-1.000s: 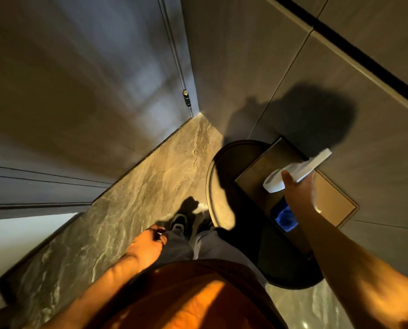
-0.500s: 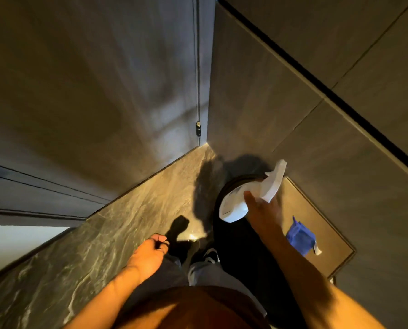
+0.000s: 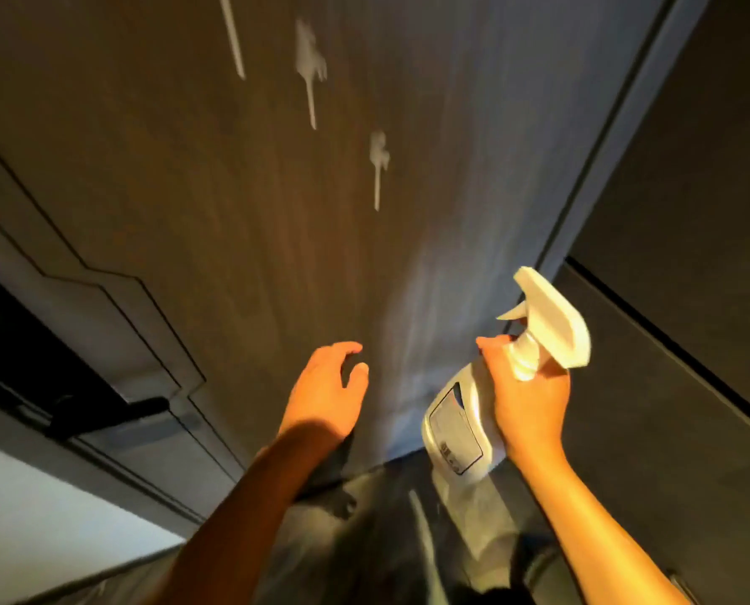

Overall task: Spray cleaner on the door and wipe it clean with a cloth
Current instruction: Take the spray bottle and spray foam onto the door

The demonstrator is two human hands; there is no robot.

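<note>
A dark wood-grain door [image 3: 242, 220] fills the view in front of me. White foam blotches [image 3: 310, 63] with thin drips run down its upper part. My right hand [image 3: 528, 399] grips the neck of a white spray bottle [image 3: 487, 408], its trigger head pointing up and left toward the door. My left hand [image 3: 325, 390] is raised close to the door, fingers curled and apart, holding nothing. No cloth is in view.
A black lever handle [image 3: 107, 414] on a recessed lock plate sits at the lower left of the door. The door's edge and frame [image 3: 618, 137] run diagonally at the right, with a dark panelled wall [image 3: 692, 325] beyond. Marble floor [image 3: 364, 539] lies below, blurred.
The view has swung up from the floor to the door. My right hand has lifted the spray bottle from the low table to chest height. My left hand has risen toward the door.
</note>
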